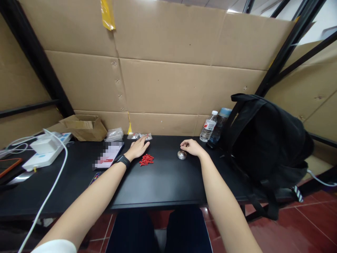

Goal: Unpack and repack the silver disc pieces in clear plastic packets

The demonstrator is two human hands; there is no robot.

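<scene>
My left hand (137,148) lies palm down on the black table, its fingers stretched toward small clear plastic packets (139,136) by the cardboard wall. A dark watch is on that wrist. Just to the right of this hand is a loose pile of small red pieces (146,160), too small to name exactly. My right hand (193,147) is bent over a small round shiny dish-like thing (182,155), with thumb and fingers closed together at its far rim. Whether the fingertips grip the rim or something tiny above it is hidden.
A phone (109,155) lies left of my left hand. Farther left are a paper bag (83,127), a white power strip (47,154) and a hanging white cable (61,170). Bottles (208,127) and a black backpack (268,140) stand right. Cardboard panels (168,88) close the back.
</scene>
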